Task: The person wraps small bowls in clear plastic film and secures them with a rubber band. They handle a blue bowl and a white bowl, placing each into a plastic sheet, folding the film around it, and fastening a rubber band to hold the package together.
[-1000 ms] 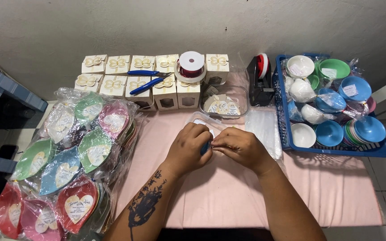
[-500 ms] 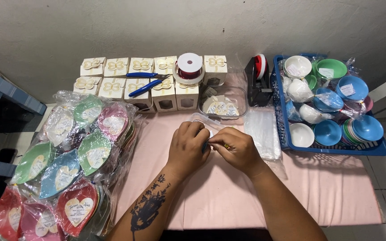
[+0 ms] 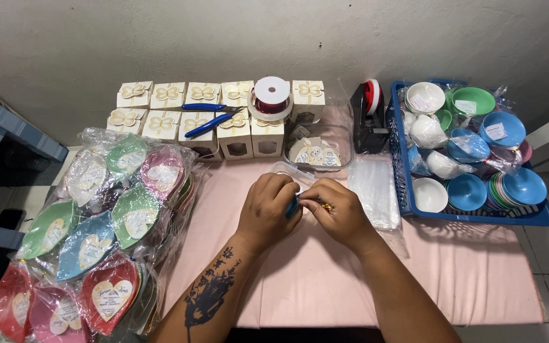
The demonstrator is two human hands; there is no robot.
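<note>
At the middle of the pink-clothed table [image 3: 325,286], I am watching the left hand [image 3: 268,209] and the right hand [image 3: 338,213] working fingertip to fingertip: the left is pinching a small blue-handled tool [image 3: 293,207], and the right is closing on a tiny gold-coloured piece [image 3: 326,206] that is too small for me to identify. Both are sitting between the two hands, just above the cloth. Judging by the surroundings, I am seeing the job well under way: wrapped leaf-shaped dishes in green, blue, pink and red [image 3: 90,235] are piling up on the left, and cream gift boxes with gold bows [image 3: 179,108] are standing in two rows by the wall. Much is waiting, though: a blue plastic basket [image 3: 478,216] of loose coloured bowls, a stack of clear bags [image 3: 376,190] and a clear tray of printed tags [image 3: 316,149].
</note>
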